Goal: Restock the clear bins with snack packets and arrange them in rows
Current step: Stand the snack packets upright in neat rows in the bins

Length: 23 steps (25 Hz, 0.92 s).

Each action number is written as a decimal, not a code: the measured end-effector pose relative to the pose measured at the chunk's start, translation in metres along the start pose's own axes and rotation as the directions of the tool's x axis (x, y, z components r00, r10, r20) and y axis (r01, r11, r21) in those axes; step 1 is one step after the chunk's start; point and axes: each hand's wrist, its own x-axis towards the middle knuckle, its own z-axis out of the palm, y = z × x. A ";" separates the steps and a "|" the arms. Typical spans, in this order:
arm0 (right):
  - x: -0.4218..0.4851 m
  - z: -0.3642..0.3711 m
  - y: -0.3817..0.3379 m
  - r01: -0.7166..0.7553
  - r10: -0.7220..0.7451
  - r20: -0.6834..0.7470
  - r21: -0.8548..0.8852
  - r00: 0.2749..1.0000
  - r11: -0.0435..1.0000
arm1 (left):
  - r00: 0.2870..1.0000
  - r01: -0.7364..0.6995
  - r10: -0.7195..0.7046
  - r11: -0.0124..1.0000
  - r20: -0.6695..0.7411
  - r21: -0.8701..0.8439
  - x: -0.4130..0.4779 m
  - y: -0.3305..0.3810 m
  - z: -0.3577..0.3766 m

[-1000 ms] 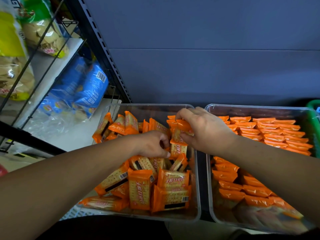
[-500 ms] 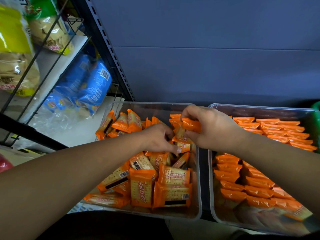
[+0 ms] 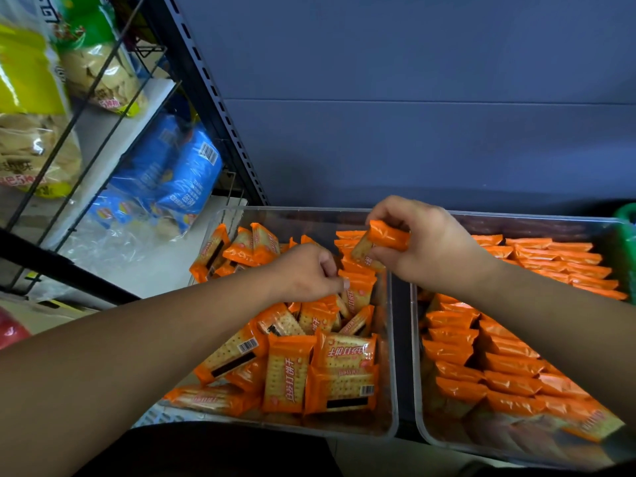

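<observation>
Two clear bins stand side by side. The left bin (image 3: pixel 392 401) holds a jumbled heap of orange cracker packets (image 3: pixel 340 370). In the right bin (image 3: pixel 418 418) orange packets (image 3: pixel 509 380) lie in neat rows. My right hand (image 3: pixel 426 246) is raised over the back of the left bin and pinches one orange packet (image 3: pixel 385 237) between thumb and fingers. My left hand (image 3: pixel 309 273) reaches into the middle of the left bin, fingers curled down among upright packets (image 3: pixel 358 287); what they grip is hidden.
A black wire shelf rack (image 3: pixel 192 63) stands at the left with yellow and green chip bags (image 3: pixel 31 108) and blue snack bags (image 3: pixel 179 173). A blue-grey wall (image 3: pixel 413 115) rises behind the bins. Something green (image 3: pixel 628 215) sits at the right edge.
My right hand has lifted a packet up out of the back of the left bin. My left hand has stayed among the packets in the middle.
</observation>
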 end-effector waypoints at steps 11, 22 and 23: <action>-0.001 -0.005 -0.004 -0.208 0.208 0.026 0.256 0.978 0.944 | 0.928 -0.067 -0.032 0.965 0.371 0.252 -0.032 0.014 -0.027; 0.006 -0.010 -0.015 -0.218 0.251 -0.059 0.334 0.966 0.917 | 0.958 -0.069 0.134 0.966 -0.255 0.249 -0.063 0.021 -0.075; 0.006 -0.008 -0.015 -0.220 0.254 -0.062 0.332 0.965 0.917 | 0.930 -0.039 0.085 0.990 -0.357 0.134 -0.064 0.013 -0.080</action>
